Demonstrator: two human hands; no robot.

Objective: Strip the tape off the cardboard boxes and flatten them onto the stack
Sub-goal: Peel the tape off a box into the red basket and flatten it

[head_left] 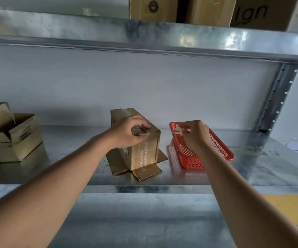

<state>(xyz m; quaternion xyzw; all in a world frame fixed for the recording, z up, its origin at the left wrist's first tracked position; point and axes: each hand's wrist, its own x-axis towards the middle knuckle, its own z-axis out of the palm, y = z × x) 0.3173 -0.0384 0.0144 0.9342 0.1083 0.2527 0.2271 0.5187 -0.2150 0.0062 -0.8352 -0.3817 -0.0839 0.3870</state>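
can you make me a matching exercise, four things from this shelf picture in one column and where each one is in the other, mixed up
Things
1. taped box
2. red basket
3. open boxes
4. yellow sheet

Places
A. far left of the shelf
B. lower right corner, below the shelf
C. under the left hand, flaps spread at its base
D. right of the taped box, below the right hand

Pairs: 1-C, 2-D, 3-A, 4-B
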